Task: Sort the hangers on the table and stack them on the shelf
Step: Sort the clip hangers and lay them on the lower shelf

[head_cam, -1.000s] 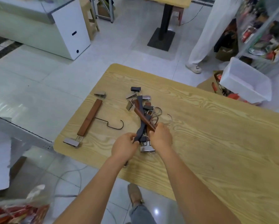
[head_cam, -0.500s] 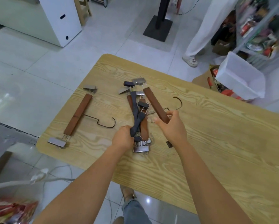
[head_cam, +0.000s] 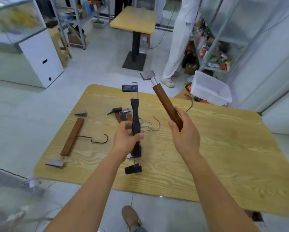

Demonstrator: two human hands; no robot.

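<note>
My left hand [head_cam: 126, 139] grips a black clip hanger [head_cam: 135, 113] by its middle and holds it upright above the wooden table [head_cam: 215, 148]. My right hand [head_cam: 184, 136] holds a brown wooden clip hanger [head_cam: 167, 106] by its lower end, tilted up to the left, its metal clip at the top. Behind my left hand a small pile of hangers [head_cam: 123, 114] with tangled hooks lies on the table. A single brown hanger [head_cam: 71, 138] with a dark hook lies near the table's left edge.
A white plastic bin [head_cam: 209, 88] sits on the floor past the table's far right corner. A person in white trousers [head_cam: 177, 47] stands beyond it beside cluttered shelving [head_cam: 214, 52]. A small pedestal table [head_cam: 135, 20] and a white cabinet [head_cam: 40, 59] stand further back.
Both hands have risen off the table and moved apart. The black hanger came up out of the pile in my left hand, the brown one in my right. The camera tilted up.
</note>
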